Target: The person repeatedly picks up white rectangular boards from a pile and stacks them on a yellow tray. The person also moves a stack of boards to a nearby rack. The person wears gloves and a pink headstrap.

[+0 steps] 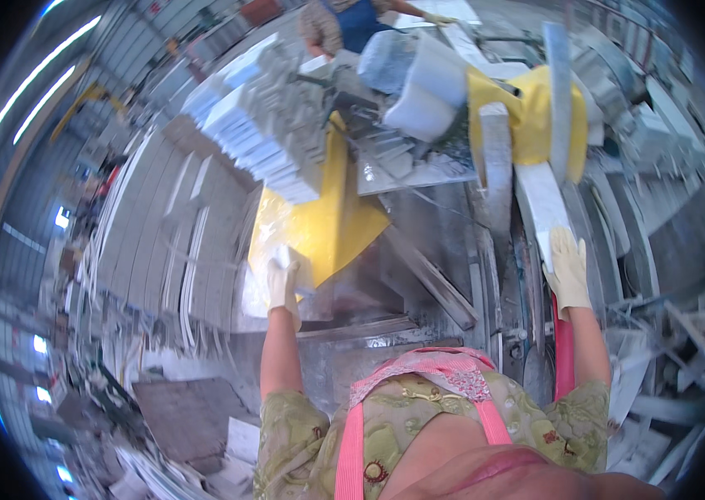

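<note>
My left hand (283, 287), in a cream glove, is closed around a small white stone block (296, 265) at the near edge of a yellow sheet (319, 225). My right hand (567, 265), gloved the same way, grips the near end of a long white stone strip (540, 196). Its fingers lie along the top, with the thumb at the left side. The far part of the strip passes under a yellow cover (527, 117) on a machine. What is beneath that cover is hidden.
Stacked white stone strips (256, 125) stand beyond my left hand. A worker in blue (356, 25) is across the machine, one gloved hand on a pale piece. Grey slabs (140, 225) lean at left. A red bar (563, 354) runs below my right arm, with scrap pieces (677, 342) nearby.
</note>
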### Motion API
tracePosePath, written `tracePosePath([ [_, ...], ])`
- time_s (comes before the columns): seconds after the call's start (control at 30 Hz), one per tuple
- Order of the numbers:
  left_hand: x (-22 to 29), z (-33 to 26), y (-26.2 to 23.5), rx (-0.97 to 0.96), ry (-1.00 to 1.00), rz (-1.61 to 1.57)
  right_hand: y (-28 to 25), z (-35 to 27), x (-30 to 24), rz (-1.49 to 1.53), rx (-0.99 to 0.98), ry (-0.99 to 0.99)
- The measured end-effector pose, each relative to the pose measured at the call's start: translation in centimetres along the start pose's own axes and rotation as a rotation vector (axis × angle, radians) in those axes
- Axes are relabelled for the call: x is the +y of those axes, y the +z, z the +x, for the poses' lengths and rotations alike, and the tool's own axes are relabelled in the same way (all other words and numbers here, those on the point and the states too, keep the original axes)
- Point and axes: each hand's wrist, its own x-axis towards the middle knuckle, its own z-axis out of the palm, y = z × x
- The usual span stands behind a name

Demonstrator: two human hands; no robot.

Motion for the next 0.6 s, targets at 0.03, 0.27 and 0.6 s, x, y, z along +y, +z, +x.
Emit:
tracePosePath([
  [0.03,0.2,-0.3,0.0,-0.025,-0.005,0.008,0.6,0.4,-0.2,-0.05,-0.065,0.005],
  [0.27,1.9,-2.3,0.8,0.06,-0.135,-0.143,5.0,3.1,1.7,-0.048,0.219,-0.103],
  [0.6,2.2,-2.3,-3.0,-0.161,0.068,0.103,-2.6,9.0,1.1,0.39,-0.091,0.12],
])
